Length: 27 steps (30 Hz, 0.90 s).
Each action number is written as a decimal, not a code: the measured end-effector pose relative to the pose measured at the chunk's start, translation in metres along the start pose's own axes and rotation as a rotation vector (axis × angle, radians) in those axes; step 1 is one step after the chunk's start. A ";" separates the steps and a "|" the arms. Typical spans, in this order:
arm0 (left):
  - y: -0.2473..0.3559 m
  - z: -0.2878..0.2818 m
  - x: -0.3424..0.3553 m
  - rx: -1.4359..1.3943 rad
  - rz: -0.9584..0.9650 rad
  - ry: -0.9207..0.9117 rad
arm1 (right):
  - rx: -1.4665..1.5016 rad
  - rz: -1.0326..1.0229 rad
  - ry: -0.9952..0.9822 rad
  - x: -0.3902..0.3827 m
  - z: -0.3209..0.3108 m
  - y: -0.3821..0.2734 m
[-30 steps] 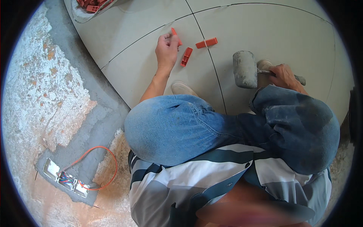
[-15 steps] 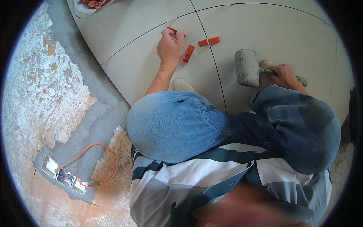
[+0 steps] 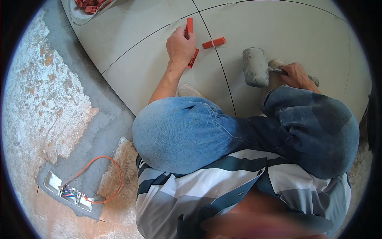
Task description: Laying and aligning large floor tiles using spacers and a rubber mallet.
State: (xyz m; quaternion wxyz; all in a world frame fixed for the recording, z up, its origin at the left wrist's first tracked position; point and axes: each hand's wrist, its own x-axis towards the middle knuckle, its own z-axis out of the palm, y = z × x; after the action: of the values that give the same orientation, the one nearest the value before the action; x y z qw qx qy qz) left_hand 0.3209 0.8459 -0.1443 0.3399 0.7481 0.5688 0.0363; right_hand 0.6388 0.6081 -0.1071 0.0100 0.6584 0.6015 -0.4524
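Note:
My left hand [image 3: 181, 46] grips a red plastic wedge [image 3: 190, 25], held pointing away from me over the pale floor tiles [image 3: 143, 71]. Just under that hand, a second red wedge [image 3: 193, 58], partly covered, lies on the tile. A third red wedge [image 3: 219, 41] lies to the right, with a thin white clip across it at the joint between tiles. My right hand [image 3: 296, 75] is closed on the handle of a rubber mallet [image 3: 255, 67] with a large, dirty grey head, held above the tile in front of my right knee.
A container [image 3: 74, 16] holding several red wedges stands at the upper left. Along the left runs a rough grey and white plastered surface [image 3: 43, 99] with open electrical boxes [image 3: 53, 181], coloured wires and a looped orange cable [image 3: 119, 177]. My bent knees and shoes are below my hands.
My left hand has turned the red wedge to point away from me and moved it slightly forward. My right hand still holds the mallet in much the same place.

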 end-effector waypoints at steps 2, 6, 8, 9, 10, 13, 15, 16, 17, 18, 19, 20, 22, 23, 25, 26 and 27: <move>-0.002 0.000 0.003 0.014 0.067 0.000 | 0.005 0.011 -0.008 0.001 0.001 0.000; -0.001 0.000 -0.005 0.166 0.160 0.184 | -0.021 0.011 -0.009 -0.001 0.006 0.008; -0.007 0.000 -0.006 0.147 0.163 0.222 | -0.017 0.003 -0.013 -0.001 0.005 0.006; -0.011 0.001 -0.005 0.122 0.211 0.294 | -0.009 0.018 -0.022 0.000 0.004 0.005; -0.015 0.002 -0.004 0.098 0.259 0.365 | -0.001 0.031 -0.032 0.001 0.001 0.003; -0.026 0.000 -0.001 0.163 0.298 0.378 | 0.017 0.065 -0.047 0.001 -0.004 -0.005; -0.031 0.000 0.002 0.179 0.308 0.321 | 0.027 0.051 -0.046 0.002 -0.003 -0.002; -0.031 0.000 0.002 0.196 0.316 0.265 | 0.036 0.035 -0.046 0.002 -0.002 -0.001; -0.029 0.001 0.003 0.196 0.314 0.261 | 0.039 0.036 -0.050 0.003 -0.003 -0.001; -0.027 0.005 0.004 0.176 0.374 0.265 | 0.041 0.041 -0.066 0.003 -0.004 -0.001; -0.021 0.008 0.004 0.153 0.435 0.267 | 0.042 0.048 -0.082 0.003 -0.005 -0.001; -0.016 0.010 0.004 0.151 0.435 0.262 | 0.044 0.052 -0.085 0.002 -0.004 -0.001; -0.009 0.013 0.005 0.128 0.370 0.333 | 0.044 0.023 -0.070 0.003 -0.004 0.000; -0.010 0.015 0.005 0.128 0.369 0.332 | 0.044 0.023 -0.071 0.004 -0.004 0.001; -0.011 0.017 0.006 0.207 0.473 0.319 | 0.038 0.050 -0.099 0.005 -0.004 0.001; -0.010 0.018 0.006 0.205 0.472 0.317 | 0.038 0.051 -0.101 0.006 -0.003 0.001; -0.008 0.020 0.008 0.239 0.540 0.318 | 0.044 0.049 -0.097 0.006 -0.003 0.002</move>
State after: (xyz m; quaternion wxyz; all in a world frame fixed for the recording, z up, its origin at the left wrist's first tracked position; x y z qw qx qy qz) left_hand 0.3257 0.8442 -0.1663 0.1349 0.8914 0.3960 0.1744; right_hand 0.6411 0.6140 -0.1101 0.0357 0.6502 0.5740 -0.4965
